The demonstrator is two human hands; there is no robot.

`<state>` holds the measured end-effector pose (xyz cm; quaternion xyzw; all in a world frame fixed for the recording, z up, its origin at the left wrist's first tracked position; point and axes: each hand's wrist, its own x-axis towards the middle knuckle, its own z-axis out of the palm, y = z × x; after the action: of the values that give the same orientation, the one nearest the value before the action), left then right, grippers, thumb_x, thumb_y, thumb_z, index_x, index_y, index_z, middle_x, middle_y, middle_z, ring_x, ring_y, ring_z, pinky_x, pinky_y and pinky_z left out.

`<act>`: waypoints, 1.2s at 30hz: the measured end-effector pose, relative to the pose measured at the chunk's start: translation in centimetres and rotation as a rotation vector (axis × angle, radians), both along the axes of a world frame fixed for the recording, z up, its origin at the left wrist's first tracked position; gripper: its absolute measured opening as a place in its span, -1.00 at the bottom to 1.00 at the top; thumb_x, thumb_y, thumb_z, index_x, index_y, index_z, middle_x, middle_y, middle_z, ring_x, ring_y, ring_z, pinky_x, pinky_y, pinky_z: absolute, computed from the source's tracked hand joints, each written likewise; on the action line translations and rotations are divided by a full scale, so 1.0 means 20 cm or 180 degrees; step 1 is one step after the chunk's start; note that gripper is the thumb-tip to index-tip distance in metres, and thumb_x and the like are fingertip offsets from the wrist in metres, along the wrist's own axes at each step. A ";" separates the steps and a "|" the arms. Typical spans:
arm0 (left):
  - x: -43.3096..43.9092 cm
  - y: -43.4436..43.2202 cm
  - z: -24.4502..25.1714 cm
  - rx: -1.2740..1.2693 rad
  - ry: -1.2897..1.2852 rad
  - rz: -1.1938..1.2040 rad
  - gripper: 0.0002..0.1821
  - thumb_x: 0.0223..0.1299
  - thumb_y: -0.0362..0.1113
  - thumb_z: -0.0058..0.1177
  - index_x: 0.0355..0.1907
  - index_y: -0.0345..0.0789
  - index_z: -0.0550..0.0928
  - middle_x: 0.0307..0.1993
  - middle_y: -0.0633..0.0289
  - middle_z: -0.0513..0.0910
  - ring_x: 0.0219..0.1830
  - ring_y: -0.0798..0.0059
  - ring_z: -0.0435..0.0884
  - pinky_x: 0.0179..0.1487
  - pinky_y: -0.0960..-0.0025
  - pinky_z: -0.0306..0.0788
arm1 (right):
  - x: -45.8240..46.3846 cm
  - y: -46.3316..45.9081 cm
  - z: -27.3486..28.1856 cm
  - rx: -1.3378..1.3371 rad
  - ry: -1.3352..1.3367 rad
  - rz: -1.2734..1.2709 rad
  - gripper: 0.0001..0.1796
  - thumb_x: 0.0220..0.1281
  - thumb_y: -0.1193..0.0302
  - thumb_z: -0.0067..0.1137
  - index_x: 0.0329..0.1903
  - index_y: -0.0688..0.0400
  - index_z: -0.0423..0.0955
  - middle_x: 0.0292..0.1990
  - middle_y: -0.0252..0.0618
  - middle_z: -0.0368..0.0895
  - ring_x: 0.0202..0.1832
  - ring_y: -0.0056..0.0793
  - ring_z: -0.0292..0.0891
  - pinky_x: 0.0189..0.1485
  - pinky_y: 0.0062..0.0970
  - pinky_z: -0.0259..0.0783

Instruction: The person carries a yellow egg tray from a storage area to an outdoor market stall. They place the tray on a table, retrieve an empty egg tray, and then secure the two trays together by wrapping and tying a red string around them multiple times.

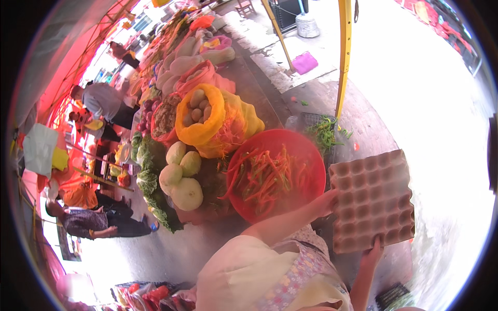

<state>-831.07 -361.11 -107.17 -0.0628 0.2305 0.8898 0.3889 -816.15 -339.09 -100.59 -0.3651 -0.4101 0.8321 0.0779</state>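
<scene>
A grey-brown moulded-pulp egg tray (371, 200) with bare cups is held up in front of me. My left hand (330, 203) grips its left edge, and my right hand (374, 250) holds its lower edge, with the fingertips over the rim. Close to my left forearm stands a round red plastic basin (317, 171) filled with long red and green chili peppers (268, 175). Beyond it, a yellow mesh sack (245, 116) with its top rolled down holds potatoes (197, 110). Several pale round vegetables (186, 194) lie to the left of the basin.
Leafy cabbages (147, 180) line the stall's left side. Green peppers (327, 132) lie by a dark plastic crate behind the basin. A yellow metal post (344, 58) rises beyond them. Several people stand at the left, among them a person in dark clothes (85, 223). Another crate (393, 295) is at lower right.
</scene>
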 end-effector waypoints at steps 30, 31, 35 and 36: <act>-1.64 1.07 -0.01 -0.0443 0.0136 0.1134 -0.53 0.21 -0.30 0.07 0.19 -0.29 0.40 0.07 0.25 0.54 0.09 0.41 0.51 0.19 0.27 0.37 | -2.14 1.26 -0.30 0.0260 0.0299 0.0472 -0.64 0.28 0.56 0.00 0.13 0.32 0.34 -0.02 -0.17 0.49 0.00 -0.33 0.46 0.09 -0.33 0.39; -1.75 1.16 0.00 -0.0322 0.0123 0.1206 -0.50 0.21 -0.29 0.08 0.21 -0.27 0.38 0.10 0.25 0.52 0.11 0.42 0.49 0.20 0.27 0.36 | -2.26 1.34 -0.29 0.0292 0.0363 0.0515 -0.65 0.28 0.56 0.01 0.12 0.32 0.35 -0.04 -0.17 0.51 0.00 -0.33 0.46 0.10 -0.33 0.38; -2.13 1.37 0.03 -0.0383 0.0018 0.1289 -0.42 0.23 -0.20 0.11 0.26 -0.28 0.30 0.15 0.21 0.46 0.15 0.34 0.46 0.22 0.21 0.36 | -2.78 1.63 -0.23 0.0377 0.0595 0.0674 -0.68 0.29 0.54 0.00 0.08 0.32 0.37 -0.06 -0.21 0.53 -0.06 -0.39 0.49 0.02 -0.39 0.41; -2.22 1.39 0.03 -0.0574 -0.0006 0.1295 -0.40 0.23 -0.17 0.12 0.27 -0.30 0.29 0.17 0.19 0.45 0.16 0.31 0.45 0.22 0.19 0.36 | -2.92 1.68 -0.23 0.0455 0.0636 0.0701 -0.71 0.31 0.53 -0.03 0.06 0.33 0.39 -0.08 -0.21 0.54 -0.08 -0.46 0.48 0.00 -0.42 0.39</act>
<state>-875.47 -333.35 -106.53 -0.1433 0.2913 0.9257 0.1943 -874.57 -305.50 -105.21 -0.2269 -0.4960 0.8365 0.0524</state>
